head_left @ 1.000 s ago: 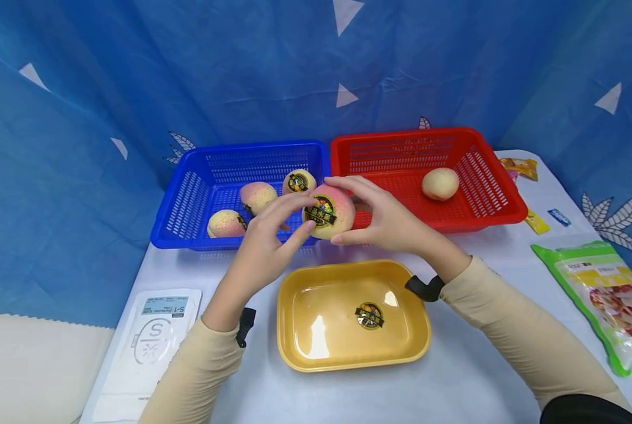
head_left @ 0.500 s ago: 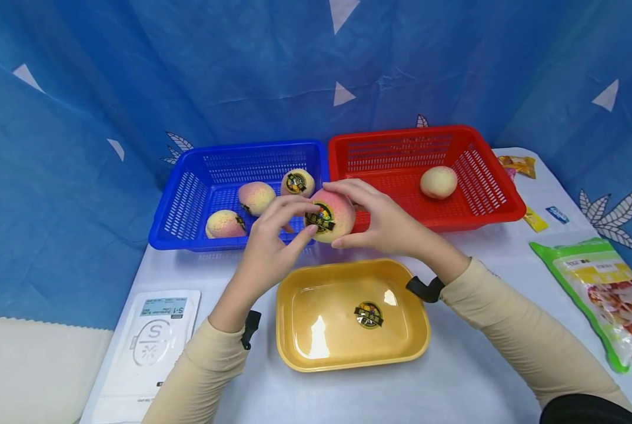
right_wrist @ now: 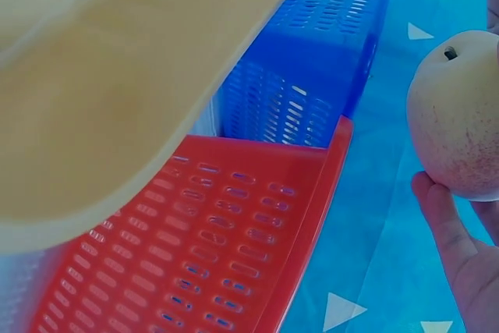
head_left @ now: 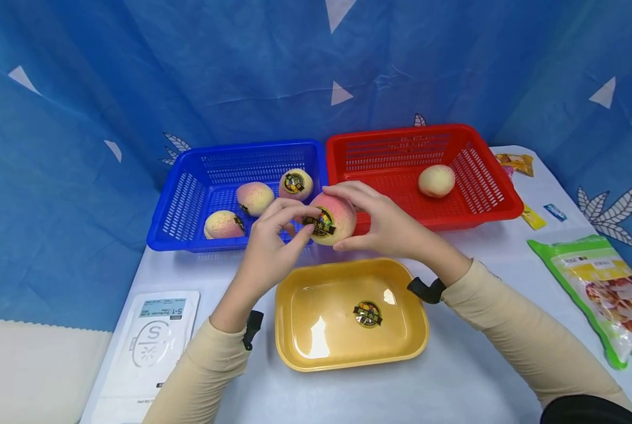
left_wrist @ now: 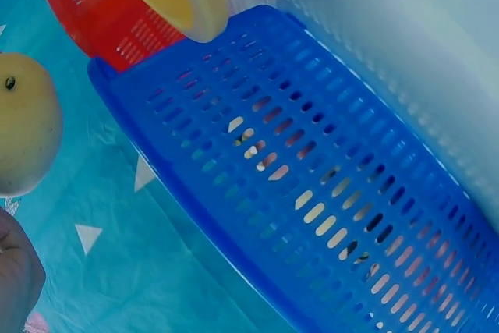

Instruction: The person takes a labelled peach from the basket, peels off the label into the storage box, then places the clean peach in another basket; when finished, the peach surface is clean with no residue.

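A pink-and-yellow peach (head_left: 342,215) is held up above the near edges of the two baskets. My right hand (head_left: 382,218) grips it from the right, fingers over the top and thumb below. A black round sticker (head_left: 325,224) with a banner and colourful fruit shows on the side facing me. At the sticker's left edge, my left hand (head_left: 276,235) pinches with thumb and index finger. The peach (right_wrist: 460,115) also shows in the right wrist view, its stem end visible. In the left wrist view, part of the peach (left_wrist: 27,126) appears at the left border.
Several peaches lie in the blue basket (head_left: 162,232), at least two with stickers showing. One pale peach (head_left: 436,181) sits in the red basket (head_left: 485,218). Nearer stands a yellow tray (head_left: 305,282) with a sticker (head_left: 368,314). A white packet (head_left: 152,341) and a green-edged food bag (head_left: 607,294) flank it.
The peach has dropped slightly, both hands moving with it. My left thumb and index finger have come closer together at the sticker's left edge. The head view has shifted a little.
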A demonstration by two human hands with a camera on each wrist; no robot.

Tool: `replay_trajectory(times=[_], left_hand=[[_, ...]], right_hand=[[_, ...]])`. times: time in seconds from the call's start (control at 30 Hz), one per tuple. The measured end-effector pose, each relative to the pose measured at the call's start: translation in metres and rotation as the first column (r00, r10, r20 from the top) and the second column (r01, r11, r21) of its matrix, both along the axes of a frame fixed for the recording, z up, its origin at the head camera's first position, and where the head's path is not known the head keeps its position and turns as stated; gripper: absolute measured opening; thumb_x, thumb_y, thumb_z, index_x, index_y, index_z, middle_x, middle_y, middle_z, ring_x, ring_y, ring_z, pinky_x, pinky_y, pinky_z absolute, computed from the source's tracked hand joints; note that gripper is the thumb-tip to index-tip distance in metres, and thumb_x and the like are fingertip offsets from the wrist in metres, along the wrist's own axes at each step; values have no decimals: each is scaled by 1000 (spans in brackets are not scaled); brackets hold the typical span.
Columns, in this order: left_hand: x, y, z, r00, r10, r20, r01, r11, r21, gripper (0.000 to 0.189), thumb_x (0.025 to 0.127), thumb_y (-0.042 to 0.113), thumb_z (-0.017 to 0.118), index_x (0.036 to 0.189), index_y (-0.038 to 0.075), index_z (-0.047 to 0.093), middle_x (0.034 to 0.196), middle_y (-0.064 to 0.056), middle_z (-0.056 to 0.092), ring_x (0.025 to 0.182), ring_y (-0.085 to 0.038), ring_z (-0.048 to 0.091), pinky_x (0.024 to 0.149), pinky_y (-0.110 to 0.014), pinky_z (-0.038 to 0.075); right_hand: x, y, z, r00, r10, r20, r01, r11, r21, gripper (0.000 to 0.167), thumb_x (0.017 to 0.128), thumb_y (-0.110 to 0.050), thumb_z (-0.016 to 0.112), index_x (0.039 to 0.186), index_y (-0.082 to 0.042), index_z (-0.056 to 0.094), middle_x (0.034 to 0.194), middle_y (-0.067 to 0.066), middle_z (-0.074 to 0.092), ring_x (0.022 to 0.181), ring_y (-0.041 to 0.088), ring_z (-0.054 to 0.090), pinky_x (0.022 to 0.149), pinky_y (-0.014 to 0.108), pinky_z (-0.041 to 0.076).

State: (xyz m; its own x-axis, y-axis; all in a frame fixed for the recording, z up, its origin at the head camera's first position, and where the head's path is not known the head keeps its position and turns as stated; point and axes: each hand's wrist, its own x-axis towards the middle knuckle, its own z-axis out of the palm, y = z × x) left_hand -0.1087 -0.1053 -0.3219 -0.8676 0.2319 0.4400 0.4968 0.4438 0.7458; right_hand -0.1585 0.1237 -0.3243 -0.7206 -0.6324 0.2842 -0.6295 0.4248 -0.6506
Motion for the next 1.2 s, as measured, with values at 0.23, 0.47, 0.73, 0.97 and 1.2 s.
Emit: replay_trajectory(times=[0.23,0.47,0.73,0.97,1.2], left_hand=[[1,0,1,998,-22,62,23,1000,-17,21,93,5,65,112,12,72,102,-4,63,82,-14,56,65,-22,48],[2,2,0,995,-38,87,40,999,-15,22,96,5,61,115,11,69,102,-4,63,92,-13,58,74,-24,54],[10,9,-2,995,-70,69,65,995,71,23,95,5,63,116,10,70,104,-2,65,90,-11,59,72,-21,53],[22,11,-4,987,-113,119,92,982,164,21,92,5,68,112,10,71,100,-2,67,88,-14,60,70,-20,53],[34,10,-23,949,-225,222,228,974,11,19,88,9,74,107,12,73,89,2,69,78,-7,61,65,-22,55]], right_hand=[[2,4,-2,1000,4,-24,-4,1000,-4,86,75,-29,88,149,-19,46,148,3,46,140,19,41,110,43,46],[5,7,-2,1000,-6,-15,6,1000,-1,87,74,-29,89,149,-19,46,148,3,46,139,19,42,108,43,48],[9,15,-3,999,-34,-23,34,999,-7,86,74,-29,89,148,-21,46,147,2,47,137,18,44,105,43,50],[11,25,-4,995,-93,-30,93,996,14,88,72,-28,90,149,-22,46,150,2,46,137,20,44,107,46,49],[14,39,-5,988,-156,-8,156,988,15,90,71,-30,91,148,-24,46,148,1,47,136,19,45,105,48,50]])
